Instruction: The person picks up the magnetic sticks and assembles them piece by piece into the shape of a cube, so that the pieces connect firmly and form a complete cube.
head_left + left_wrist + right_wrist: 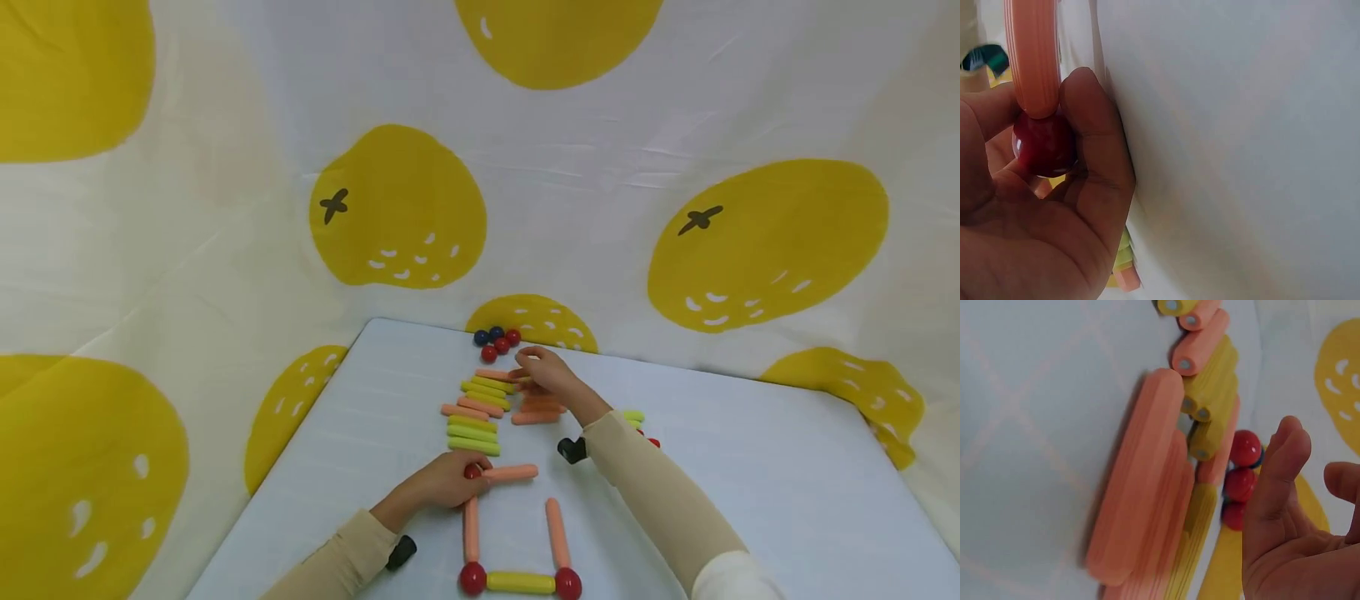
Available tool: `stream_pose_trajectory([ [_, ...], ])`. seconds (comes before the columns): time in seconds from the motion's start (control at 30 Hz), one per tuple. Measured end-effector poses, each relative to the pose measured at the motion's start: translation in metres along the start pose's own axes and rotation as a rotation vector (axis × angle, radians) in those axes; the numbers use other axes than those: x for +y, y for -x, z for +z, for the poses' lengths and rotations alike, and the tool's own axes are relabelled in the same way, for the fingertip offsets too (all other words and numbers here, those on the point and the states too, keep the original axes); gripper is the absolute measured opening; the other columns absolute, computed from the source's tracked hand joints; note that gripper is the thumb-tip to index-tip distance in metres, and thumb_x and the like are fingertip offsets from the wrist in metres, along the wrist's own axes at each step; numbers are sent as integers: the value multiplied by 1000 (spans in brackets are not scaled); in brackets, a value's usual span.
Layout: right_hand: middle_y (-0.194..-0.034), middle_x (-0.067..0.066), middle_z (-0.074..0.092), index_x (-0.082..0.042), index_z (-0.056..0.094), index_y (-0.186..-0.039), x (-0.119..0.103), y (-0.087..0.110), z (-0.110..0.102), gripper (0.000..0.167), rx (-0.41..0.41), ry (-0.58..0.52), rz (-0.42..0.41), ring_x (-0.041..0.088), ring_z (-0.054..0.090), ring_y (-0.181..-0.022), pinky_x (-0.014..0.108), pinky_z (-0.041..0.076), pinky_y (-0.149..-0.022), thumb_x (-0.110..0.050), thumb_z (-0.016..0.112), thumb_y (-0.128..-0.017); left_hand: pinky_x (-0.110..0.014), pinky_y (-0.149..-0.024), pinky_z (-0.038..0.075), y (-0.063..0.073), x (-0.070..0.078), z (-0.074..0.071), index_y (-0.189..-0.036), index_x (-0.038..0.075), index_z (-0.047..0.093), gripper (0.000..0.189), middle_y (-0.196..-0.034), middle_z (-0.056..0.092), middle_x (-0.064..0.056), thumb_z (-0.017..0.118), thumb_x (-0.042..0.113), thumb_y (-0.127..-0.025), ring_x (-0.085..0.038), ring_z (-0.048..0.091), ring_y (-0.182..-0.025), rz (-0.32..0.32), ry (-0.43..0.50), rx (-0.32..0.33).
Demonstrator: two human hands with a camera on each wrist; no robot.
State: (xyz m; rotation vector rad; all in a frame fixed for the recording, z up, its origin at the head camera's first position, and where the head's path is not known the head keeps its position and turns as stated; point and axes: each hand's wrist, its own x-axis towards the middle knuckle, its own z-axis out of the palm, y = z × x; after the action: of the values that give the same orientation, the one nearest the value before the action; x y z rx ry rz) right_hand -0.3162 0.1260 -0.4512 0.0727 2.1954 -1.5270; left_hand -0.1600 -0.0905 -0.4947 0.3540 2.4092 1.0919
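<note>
Ideally, the left hand (448, 481), pinching a glossy red ball (1046, 145), braces it against twisting; the right hand (550, 375) hovers empty.

In the head view, the left hand (442, 482) partly conceals the red ball (472, 471) it grips, the right hand (553, 379) obscures some of the orange sticks (537, 417) beneath it, and the right sleeve (667, 492) covers part of a red-and-green group (634, 415) whose count cannot be determined. In the left wrist view, an orange stick runs out past the top edge, and a dark green item (986, 59) is too blurred to identify. In the right wrist view, the hand is cut off at the right and bottom edges, and a dark blue ball lies mostly behind a red one.
</note>
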Motion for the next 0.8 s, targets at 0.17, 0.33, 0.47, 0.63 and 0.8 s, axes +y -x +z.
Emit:
stream_pose_trajectory([
  [0.17,-121,11,73,-14,42,-151,-17,-32,16,52,-34,40,11,14,70,-78,22,56,-68,-41,50,-107,-26,-54,39,-1,-1,1,-109,20,69,14,-73,56,2,67,29,-98,-12,51,-59,-21,1,-7],
  [0.33,-120,13,72,-10,42,-152,-25,-53,31,52,-29,127,-21,13,70,-77,22,57,-67,-36,50,-107,-26,-51,39,0,-1,-1,-107,20,70,13,-69,58,2,68,28,-97,-12,52,-53,-15,34,-1],
  [0.47,-114,12,70,-8,47,-148,-26,-61,37,49,2,201,-38,13,67,-75,22,56,-65,-34,52,-107,-25,-50,39,-1,-1,0,-106,22,70,11,-68,57,3,68,28,-97,-10,51,-52,-26,55,-8],
  [0.63,-91,8,70,-5,54,-139,-25,-71,40,42,13,222,-47,13,62,-63,22,53,-59,-30,56,-105,-25,-49,38,-1,-2,1,-106,23,70,11,-68,57,3,69,28,-96,-10,51,-51,-27,79,-7],
  [0.8,-79,1,68,-6,61,-131,-24,-83,45,38,35,373,-36,9,61,-59,19,52,-58,-31,61,-102,-25,-49,38,-2,-4,-1,-106,23,70,11,-68,57,4,69,29,-96,-10,51,-51,-16,73,-4],
])
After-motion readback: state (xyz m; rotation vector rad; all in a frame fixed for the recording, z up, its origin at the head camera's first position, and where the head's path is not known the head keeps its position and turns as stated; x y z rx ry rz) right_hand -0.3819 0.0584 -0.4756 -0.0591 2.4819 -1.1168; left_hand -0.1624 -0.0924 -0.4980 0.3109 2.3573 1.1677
